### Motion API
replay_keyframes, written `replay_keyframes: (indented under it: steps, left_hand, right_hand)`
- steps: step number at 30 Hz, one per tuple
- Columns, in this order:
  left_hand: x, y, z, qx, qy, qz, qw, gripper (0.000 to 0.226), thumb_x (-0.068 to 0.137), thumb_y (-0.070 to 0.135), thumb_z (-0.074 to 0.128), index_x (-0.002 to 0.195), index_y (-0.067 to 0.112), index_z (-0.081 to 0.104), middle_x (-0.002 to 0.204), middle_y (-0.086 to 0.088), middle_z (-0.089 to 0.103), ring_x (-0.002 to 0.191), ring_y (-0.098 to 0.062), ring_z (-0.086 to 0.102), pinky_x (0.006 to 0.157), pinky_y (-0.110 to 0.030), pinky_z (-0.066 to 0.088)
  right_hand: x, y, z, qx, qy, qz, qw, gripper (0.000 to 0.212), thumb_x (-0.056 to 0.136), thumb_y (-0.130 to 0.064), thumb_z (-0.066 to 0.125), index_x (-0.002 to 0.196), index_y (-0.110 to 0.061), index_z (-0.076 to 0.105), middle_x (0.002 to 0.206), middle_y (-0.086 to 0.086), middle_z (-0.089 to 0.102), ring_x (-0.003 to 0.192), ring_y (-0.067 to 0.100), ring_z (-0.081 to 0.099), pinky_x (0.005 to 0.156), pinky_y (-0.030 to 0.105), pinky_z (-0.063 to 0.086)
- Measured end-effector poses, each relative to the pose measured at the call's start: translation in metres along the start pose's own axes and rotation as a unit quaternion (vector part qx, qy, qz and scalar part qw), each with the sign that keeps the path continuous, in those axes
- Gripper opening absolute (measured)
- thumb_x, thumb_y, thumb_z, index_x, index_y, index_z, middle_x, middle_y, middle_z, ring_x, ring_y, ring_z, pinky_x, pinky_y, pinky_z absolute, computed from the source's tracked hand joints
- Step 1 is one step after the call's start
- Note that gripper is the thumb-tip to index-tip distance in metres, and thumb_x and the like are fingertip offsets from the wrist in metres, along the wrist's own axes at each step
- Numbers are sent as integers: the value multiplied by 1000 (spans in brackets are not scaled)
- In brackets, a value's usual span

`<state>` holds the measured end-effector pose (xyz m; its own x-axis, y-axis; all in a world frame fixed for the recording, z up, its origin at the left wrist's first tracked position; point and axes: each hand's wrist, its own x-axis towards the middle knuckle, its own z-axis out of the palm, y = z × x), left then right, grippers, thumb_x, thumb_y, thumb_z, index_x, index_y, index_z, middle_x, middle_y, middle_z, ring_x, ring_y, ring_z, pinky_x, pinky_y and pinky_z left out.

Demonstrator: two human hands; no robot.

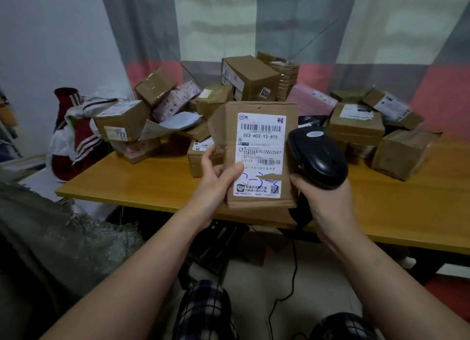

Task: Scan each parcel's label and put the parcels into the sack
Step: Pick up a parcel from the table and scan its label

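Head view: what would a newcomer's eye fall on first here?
First, the flat brown parcel in the centre, held up by the left hand with its white label facing the camera. Just to its right, the right hand grips a black scanner. Behind them, a pile of cardboard boxes covers the far side of the wooden table.

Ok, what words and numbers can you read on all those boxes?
"502-602-12-815": label on the parcel the left hand holds.
"772": sticker on the left box.
"6205": sticker on the tall back box.
All other print, even on the scanner: too blurred to read.
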<state>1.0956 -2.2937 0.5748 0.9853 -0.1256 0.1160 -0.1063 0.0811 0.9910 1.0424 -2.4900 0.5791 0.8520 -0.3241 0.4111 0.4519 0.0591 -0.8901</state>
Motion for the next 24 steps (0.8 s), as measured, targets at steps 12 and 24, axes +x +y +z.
replay_keyframes:
  steps: [12, 24]
  left_hand:
    - [26, -15, 17, 10, 69, -2, 998, 115, 53, 58, 83, 147, 29, 24, 125, 5, 62, 96, -6, 67, 67, -16, 54]
    - [42, -22, 28, 31, 83, -5, 996, 145, 30, 70, 85, 150, 36, 10, 141, -2, 47, 123, -20, 52, 104, -47, 43]
  right_hand:
    - [5, -16, -1, -109, 1, -59, 992, 38, 65, -24, 83, 91, -39, 61, 90, -24, 68, 89, -16, 59, 71, 0, 42]
    - [-5, -13, 8, -131, 4, -36, 991, 19, 67, -33, 80, 77, -38, 65, 75, -35, 66, 78, -15, 61, 61, 2, 44]
